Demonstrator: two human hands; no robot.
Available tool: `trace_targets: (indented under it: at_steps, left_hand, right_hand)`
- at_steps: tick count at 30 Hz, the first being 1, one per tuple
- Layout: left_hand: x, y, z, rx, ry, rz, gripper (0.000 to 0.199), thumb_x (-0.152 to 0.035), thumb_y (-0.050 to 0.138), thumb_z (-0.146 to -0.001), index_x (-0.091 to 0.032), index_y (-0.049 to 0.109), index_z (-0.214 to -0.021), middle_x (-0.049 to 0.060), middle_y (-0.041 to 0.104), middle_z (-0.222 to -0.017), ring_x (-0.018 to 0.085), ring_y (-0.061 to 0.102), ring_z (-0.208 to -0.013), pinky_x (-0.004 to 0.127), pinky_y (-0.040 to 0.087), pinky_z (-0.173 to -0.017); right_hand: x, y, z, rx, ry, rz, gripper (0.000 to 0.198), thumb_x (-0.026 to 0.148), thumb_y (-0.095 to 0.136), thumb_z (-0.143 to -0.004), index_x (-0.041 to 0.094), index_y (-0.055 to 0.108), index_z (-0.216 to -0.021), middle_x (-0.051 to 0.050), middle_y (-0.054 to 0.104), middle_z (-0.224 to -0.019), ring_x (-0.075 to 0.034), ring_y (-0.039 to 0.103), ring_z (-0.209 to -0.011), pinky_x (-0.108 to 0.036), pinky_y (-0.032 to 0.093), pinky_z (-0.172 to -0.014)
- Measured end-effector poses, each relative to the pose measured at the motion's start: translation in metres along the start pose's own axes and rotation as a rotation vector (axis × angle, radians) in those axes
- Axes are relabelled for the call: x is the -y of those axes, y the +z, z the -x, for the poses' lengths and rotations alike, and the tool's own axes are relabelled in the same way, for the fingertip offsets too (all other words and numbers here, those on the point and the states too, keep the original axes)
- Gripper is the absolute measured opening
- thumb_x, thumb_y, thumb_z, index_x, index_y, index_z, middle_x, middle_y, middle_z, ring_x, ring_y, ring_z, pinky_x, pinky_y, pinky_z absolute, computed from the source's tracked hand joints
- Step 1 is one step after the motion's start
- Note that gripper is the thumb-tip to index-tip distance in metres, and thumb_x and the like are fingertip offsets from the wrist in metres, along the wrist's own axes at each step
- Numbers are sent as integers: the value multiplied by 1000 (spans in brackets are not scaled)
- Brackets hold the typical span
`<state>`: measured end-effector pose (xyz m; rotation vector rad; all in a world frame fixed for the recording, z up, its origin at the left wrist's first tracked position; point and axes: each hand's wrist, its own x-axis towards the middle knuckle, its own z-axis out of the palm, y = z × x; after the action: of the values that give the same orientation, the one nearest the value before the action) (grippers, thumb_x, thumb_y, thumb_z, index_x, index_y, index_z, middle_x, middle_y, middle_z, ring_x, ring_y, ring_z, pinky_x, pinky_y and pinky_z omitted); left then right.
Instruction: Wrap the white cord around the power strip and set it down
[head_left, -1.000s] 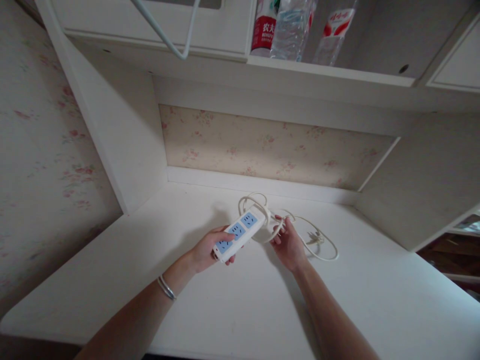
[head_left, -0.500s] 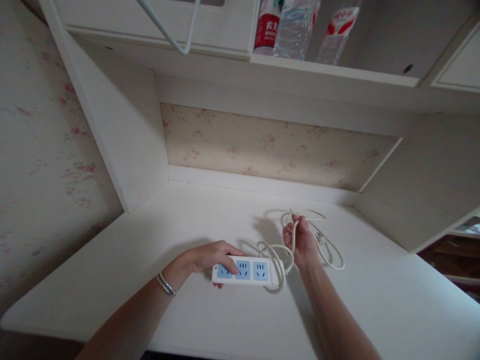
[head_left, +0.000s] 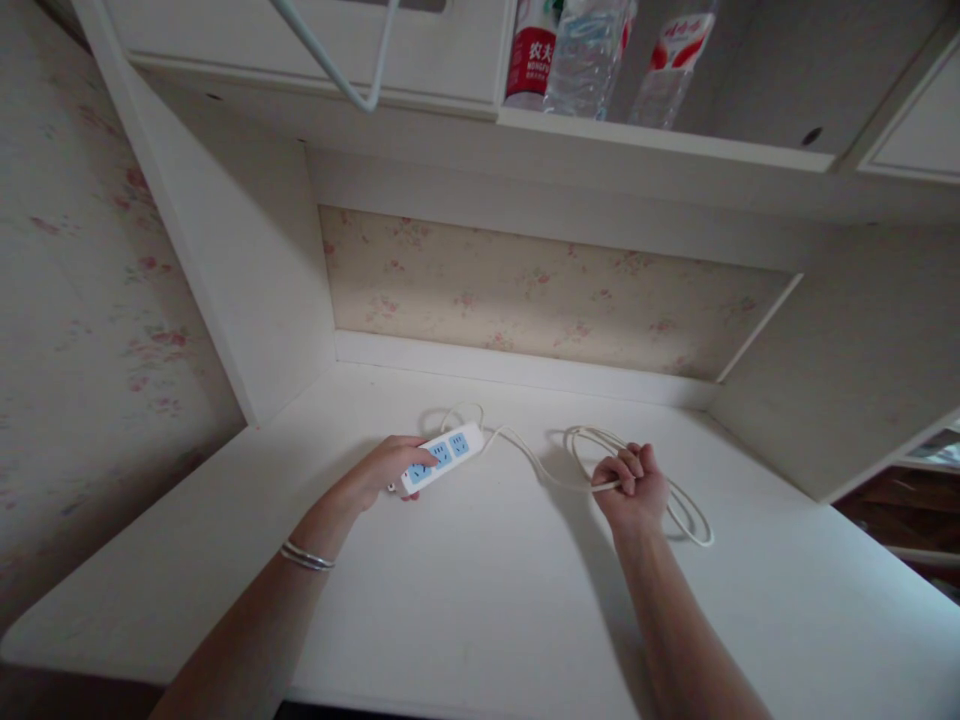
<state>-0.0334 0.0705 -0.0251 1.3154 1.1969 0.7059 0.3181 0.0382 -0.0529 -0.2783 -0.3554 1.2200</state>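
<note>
My left hand is closed round the near end of a white power strip with blue socket faces. The strip tilts up toward its far right end. From that end a cream cord loops behind and runs across to my right hand. The fingers of my right hand are curled round this cord in a fist. More of the cord lies in loose loops on the white desk, behind and to the right of my right hand. The plug is not visible.
Above the desk, a shelf holds a red-labelled bottle, a clear crumpled bottle and another clear bottle. A pale hanging rod dips at the upper left. White side panels flank the desk.
My left hand has moved the power strip up and left and turned it. My right hand has moved right with the cord. Loops that wrapped the strip's end are off it, and the cord stretches between my hands.
</note>
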Motion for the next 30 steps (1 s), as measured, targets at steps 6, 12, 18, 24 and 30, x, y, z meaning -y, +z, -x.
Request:
trace_targets:
  at_steps: [6,12,18,24,30]
  left_hand:
    - [-1,-4,-3,-57,171,404,36,-34,63,-72,-13,60,-101,6,64,-80,14,59,-53,24,46,-46]
    - [-4,0,17,489,123,399,37,-27,60,-71,-12,61,-105,8,65,-77,14,57,-46,25,45,-41]
    - [-15,-16,29,802,-110,-112,46,-22,67,-62,-19,66,-109,5,69,-87,15,61,-59,21,49,-45]
    - [-46,-70,39,709,-196,-388,37,-32,67,-60,-19,72,-94,6,70,-77,22,63,-58,26,48,-43]
    - [-32,-159,43,-65,-208,-415,32,-34,62,-63,-13,69,-86,3,56,-42,17,50,-28,20,32,-27]
  right_hand:
    - [-29,4,-1,-62,106,387,22,33,61,-80,21,47,-70,12,38,-42,-4,27,-29,-18,37,-39]
    - [-61,16,15,53,282,878,34,50,63,-75,18,53,-73,5,51,-52,-8,45,-46,-20,36,-46]
    - [-57,16,17,-13,252,1082,42,60,57,-75,19,57,-83,6,49,-54,-6,34,-38,-19,22,-37]
    - [-53,12,9,-91,207,937,41,57,58,-76,19,58,-91,3,56,-64,-5,39,-39,-18,27,-36]
    - [-62,15,14,-47,317,803,35,50,59,-80,20,58,-97,-1,62,-79,-8,55,-51,-19,44,-46]
